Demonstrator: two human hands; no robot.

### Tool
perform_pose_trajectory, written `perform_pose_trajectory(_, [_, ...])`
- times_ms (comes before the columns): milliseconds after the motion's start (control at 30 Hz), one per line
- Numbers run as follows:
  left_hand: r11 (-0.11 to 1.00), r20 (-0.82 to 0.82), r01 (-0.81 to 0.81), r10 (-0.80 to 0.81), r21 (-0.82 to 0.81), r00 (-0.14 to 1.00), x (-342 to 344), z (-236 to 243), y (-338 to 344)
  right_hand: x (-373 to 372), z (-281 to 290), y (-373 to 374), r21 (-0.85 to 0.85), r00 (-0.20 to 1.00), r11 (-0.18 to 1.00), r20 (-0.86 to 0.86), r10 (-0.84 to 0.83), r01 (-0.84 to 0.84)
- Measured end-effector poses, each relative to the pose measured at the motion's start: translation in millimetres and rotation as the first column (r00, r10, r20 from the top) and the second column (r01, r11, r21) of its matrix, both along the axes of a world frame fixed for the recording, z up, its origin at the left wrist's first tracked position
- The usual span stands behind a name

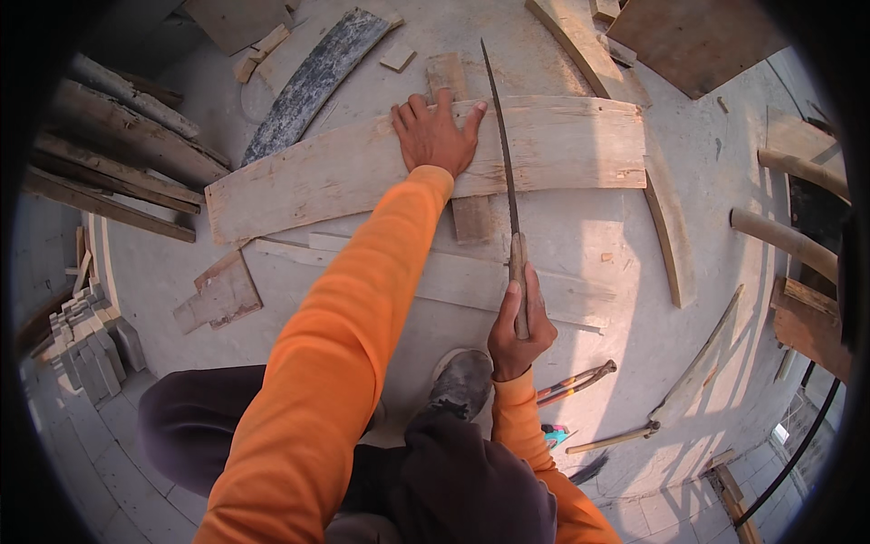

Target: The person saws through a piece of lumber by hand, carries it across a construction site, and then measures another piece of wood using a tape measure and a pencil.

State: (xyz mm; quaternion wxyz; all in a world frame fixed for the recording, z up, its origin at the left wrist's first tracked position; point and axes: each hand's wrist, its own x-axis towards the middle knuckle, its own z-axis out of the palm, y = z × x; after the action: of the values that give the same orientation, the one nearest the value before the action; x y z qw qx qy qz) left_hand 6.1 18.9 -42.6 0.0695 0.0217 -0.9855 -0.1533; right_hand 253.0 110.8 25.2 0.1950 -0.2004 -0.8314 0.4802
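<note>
A wide, pale wooden board (571, 140) lies crosswise in front of me. My left hand (437, 134) presses flat on its top, fingers spread, holding nothing. My right hand (523, 331) is closed around the wooden handle of a handsaw (504, 145). The long, narrow blade points away from me and crosses the board just right of my left hand. I cannot tell whether its teeth touch the wood. Under the board, a short wooden piece (472, 220) sticks out at the near and far sides.
Pincers (577, 383) and a hammer (616, 439) lie near my right forearm. Thin strips (471, 276) lie between the board and my shoe (462, 381). Stacked planks (118, 163) stand at left, a dark-stained plank (317, 82) behind. Bamboo poles (784, 240) jut in from the right.
</note>
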Motion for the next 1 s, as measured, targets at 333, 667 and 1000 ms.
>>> perform_pose_trajectory(333, [0.986, -0.289, 0.120, -0.081, 0.119, 0.954, 3, -12, 15, 33, 15, 0, 0.070, 0.999, 0.997, 0.040, 0.016, -0.019])
perform_pose_trajectory(667, [0.960, -0.349, 0.213, -0.139, 0.183, 0.927, 2, -19, 12, -32, 16, 6, 0.013, 0.998, 0.999, 0.056, 0.041, -0.042])
perform_pose_trajectory(1000, [0.956, -0.391, 0.238, -0.156, 0.170, 0.907, -2, -18, 14, 1, 17, 15, 0.087, 0.998, 0.995, 0.040, 0.045, -0.049])
